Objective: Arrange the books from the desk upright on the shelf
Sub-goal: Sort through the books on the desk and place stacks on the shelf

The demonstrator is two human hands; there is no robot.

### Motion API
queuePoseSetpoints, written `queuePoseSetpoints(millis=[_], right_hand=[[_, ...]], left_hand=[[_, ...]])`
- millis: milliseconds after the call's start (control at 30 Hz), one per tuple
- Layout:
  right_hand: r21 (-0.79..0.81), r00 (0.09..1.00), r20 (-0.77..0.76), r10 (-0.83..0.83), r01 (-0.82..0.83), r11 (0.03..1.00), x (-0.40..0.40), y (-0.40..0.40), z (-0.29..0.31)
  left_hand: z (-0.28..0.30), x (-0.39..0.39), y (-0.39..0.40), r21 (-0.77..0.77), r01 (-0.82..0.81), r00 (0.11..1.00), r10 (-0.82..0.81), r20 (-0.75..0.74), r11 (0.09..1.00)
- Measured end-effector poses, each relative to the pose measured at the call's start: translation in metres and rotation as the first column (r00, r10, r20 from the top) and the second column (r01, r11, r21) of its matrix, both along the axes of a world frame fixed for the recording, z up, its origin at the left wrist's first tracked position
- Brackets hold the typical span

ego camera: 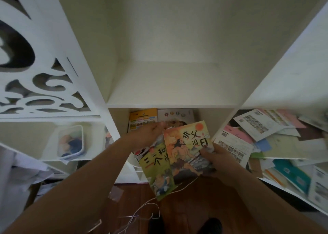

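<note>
Evidently the step in hand was getting a fanned handful of picture books into the white shelf, and both hands were busy with it. The right hand (212,160), at about four o'clock from the centre of the view, was closed on the lower right corner of the top book (189,145), the one with a striding figure on its cover. The left hand (150,131) reached in from eight o'clock, its fingers curled around the upper edges of the books, including a green-covered book (157,173) that splayed downward toward six o'clock.

The books were held in the air before the lower compartment (204,116), where a yellow book (142,119) and a pale book (175,114) already stood against the back. Above, at twelve o'clock, the upper shelf board (168,84) lay bare.

To do it well, the person would probably need to square the fan into one block first, spines aligned, then turn it vertical. Otherwise the thin, floppy covers would likely slump or slide apart. Loose papers (262,132) crowded the bay at three o'clock.
</note>
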State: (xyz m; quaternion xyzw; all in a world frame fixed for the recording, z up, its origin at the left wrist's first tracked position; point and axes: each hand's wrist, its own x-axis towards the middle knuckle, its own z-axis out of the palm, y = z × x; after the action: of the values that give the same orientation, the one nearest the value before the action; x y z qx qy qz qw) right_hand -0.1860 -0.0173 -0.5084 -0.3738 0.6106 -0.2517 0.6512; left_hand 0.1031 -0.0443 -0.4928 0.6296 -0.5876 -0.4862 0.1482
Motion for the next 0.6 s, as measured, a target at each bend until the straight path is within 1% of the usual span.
queuePoseSetpoints(millis=[67,133,167,233,300,333,367,400,433,467,500,533,567,600], right_hand=[[0.039,0.996,0.085,-0.006,0.002,0.999,0.001,0.004,-0.001],[0.069,0.992,0.126,0.033,-0.042,0.997,0.001,0.009,0.0],[0.079,0.989,0.135,0.059,-0.07,0.994,0.0,0.012,0.002],[0.075,0.979,0.158,0.127,-0.14,0.987,-0.005,0.018,0.015],[0.022,0.97,0.178,0.168,-0.174,0.984,-0.024,0.023,0.038],[-0.014,0.97,0.186,0.158,-0.158,0.987,-0.04,0.026,0.052],[-0.05,0.97,0.203,0.132,-0.124,0.991,-0.058,0.031,0.067],[-0.088,0.967,0.237,0.094,-0.075,0.993,-0.077,0.036,0.081],[-0.128,0.963,0.265,0.041,-0.006,0.992,-0.095,0.042,0.095],[-0.167,0.959,0.281,-0.031,0.081,0.983,-0.109,0.048,0.107],[-0.208,0.951,0.288,-0.109,0.173,0.963,-0.12,0.054,0.116],[-0.256,0.941,0.296,-0.165,0.245,0.935,-0.128,0.059,0.124],[-0.308,0.935,0.287,-0.21,0.298,0.904,-0.133,0.064,0.134],[-0.369,0.933,0.274,-0.233,0.325,0.87,-0.137,0.067,0.146]], left_hand=[[0.003,-0.004,0.001,0.062,-0.071,0.994,0.076,-0.076,0.996],[0.013,-0.013,0.007,0.161,-0.092,0.968,0.126,-0.218,0.983],[0.021,-0.019,0.008,0.211,-0.098,0.945,0.158,-0.286,0.972],[0.044,-0.033,0.013,0.264,-0.092,0.883,0.201,-0.424,0.96],[0.063,-0.04,0.018,0.291,-0.04,0.809,0.202,-0.552,0.956],[0.071,-0.044,0.021,0.294,0.018,0.753,0.181,-0.632,0.955],[0.073,-0.046,0.025,0.293,0.122,0.676,0.137,-0.724,0.948],[0.079,-0.054,0.03,0.282,0.269,0.574,0.082,-0.815,0.921],[0.082,-0.065,0.032,0.252,0.363,0.5,0.04,-0.865,0.897],[0.092,-0.084,0.035,0.222,0.429,0.492,-0.02,-0.871,0.876],[0.101,-0.108,0.036,0.209,0.423,0.577,-0.085,-0.812,0.882],[0.111,-0.136,0.038,0.163,0.407,0.663,-0.168,-0.73,0.899],[0.124,-0.163,0.042,0.07,0.388,0.733,-0.261,-0.628,0.919],[0.139,-0.188,0.045,-0.039,0.387,0.765,-0.344,-0.545,0.921]])
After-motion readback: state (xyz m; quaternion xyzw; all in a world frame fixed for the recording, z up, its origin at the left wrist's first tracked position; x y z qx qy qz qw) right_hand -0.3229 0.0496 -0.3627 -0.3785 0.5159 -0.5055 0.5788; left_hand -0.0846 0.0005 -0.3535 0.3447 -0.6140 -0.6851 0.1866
